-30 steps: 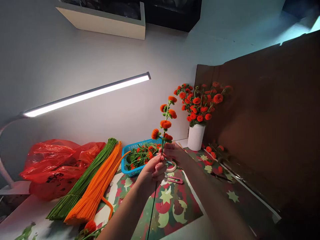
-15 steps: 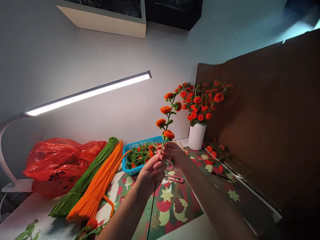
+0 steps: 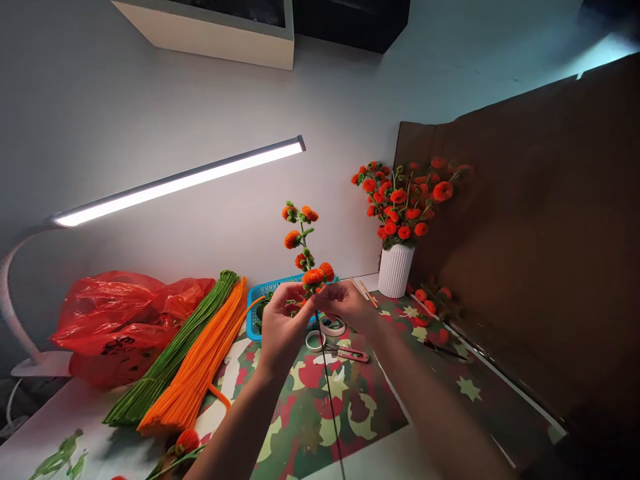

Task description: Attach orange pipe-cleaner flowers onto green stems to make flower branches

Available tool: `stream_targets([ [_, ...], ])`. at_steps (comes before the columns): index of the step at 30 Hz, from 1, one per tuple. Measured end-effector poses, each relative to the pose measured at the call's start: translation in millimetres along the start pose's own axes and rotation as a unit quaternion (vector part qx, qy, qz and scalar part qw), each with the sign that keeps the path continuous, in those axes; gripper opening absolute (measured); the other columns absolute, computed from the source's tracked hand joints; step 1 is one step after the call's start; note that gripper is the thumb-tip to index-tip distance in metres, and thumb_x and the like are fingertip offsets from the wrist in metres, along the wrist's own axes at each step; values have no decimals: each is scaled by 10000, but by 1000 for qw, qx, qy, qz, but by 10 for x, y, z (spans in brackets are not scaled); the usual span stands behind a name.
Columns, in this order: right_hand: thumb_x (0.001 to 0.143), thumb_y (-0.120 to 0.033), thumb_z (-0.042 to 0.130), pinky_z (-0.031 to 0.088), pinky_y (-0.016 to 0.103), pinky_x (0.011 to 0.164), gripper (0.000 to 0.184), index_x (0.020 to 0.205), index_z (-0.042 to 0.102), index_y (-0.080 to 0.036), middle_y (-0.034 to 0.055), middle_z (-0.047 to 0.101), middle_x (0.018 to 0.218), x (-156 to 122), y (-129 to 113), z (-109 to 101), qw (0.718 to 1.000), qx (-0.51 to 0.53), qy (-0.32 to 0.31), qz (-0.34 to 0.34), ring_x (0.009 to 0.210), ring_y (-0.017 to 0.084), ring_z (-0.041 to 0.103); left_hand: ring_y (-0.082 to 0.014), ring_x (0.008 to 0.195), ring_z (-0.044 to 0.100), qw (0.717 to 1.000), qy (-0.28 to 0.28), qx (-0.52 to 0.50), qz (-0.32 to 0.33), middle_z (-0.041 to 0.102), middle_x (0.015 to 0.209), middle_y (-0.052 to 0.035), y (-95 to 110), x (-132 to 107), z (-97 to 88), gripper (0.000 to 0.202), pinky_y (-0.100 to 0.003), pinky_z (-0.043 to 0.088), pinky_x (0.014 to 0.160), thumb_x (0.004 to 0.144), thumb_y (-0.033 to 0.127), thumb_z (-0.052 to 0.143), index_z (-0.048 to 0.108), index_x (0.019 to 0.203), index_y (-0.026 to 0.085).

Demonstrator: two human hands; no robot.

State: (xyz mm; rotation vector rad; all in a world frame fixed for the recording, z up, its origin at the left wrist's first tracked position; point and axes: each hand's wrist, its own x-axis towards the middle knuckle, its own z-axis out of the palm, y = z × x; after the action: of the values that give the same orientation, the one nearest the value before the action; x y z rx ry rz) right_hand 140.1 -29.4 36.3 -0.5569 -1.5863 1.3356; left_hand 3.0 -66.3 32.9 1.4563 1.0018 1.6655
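Note:
A spray of orange pipe-cleaner flowers (image 3: 313,277) on a green stem stands before the wall, leaning slightly left. My left hand (image 3: 283,327) pinches it just below the lowest blooms, its other fingers curled behind. Opposite, my right hand (image 3: 350,305) has thumb and forefinger closed on the same spot of the stem. Below the fingers a thin dark wire stem (image 3: 329,387) runs down toward me. Behind the hands sits a blue basket (image 3: 255,313), its contents mostly covered by them. Two tape rolls (image 3: 316,341) and pink-handled snips (image 3: 353,353) lie beneath on the patterned mat (image 3: 320,427).
Bundles of green pipe cleaners (image 3: 173,353) and orange pipe cleaners (image 3: 195,367) lie at left beside a red plastic bag (image 3: 125,313). A white vase (image 3: 397,270) of orange flowers stands back right, by a cardboard panel (image 3: 525,233). A lit lamp (image 3: 185,180) reaches across.
The flower spray has moved left and lower and now leans left instead of right. My hands have turned it, and the tape rolls and the wire stem show more fully.

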Motion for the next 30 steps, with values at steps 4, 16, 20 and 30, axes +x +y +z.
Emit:
stream_targets([
  [4, 598, -417, 780, 278, 208, 420, 326, 648, 641, -126, -48, 487, 495, 6, 48, 18, 1000, -11, -28, -2, 432, 53, 390, -141, 693, 598, 993, -20, -96, -64, 625, 779, -16, -56, 52, -34, 343, -266, 489, 646, 644, 333, 757, 610, 899, 158],
  [16, 636, -440, 752, 280, 197, 426, 351, 602, 581, -135, -64, 453, 470, 1, 46, 39, 999, 25, -37, 20, 437, 48, 375, -172, 798, 628, 928, -73, -347, -111, 650, 764, -13, -184, 56, 103, 290, -275, 516, 718, 631, 301, 751, 654, 884, 198],
  [20, 647, -433, 745, 264, 200, 414, 340, 602, 586, -136, -67, 444, 461, 5, 45, 19, 998, 19, -50, 14, 420, 45, 368, -181, 832, 619, 930, -88, -330, -139, 645, 821, -36, -167, 38, 133, 356, -295, 516, 747, 655, 342, 712, 624, 968, 196],
  [30, 624, -407, 764, 230, 208, 392, 323, 589, 594, -135, -64, 451, 437, -30, -52, -16, 997, -12, -62, 39, 408, 49, 354, -164, 917, 554, 941, -49, 191, 276, 494, 1091, -40, -73, 192, -301, 363, -327, 493, 822, 750, 209, 647, 607, 1101, 291],
])
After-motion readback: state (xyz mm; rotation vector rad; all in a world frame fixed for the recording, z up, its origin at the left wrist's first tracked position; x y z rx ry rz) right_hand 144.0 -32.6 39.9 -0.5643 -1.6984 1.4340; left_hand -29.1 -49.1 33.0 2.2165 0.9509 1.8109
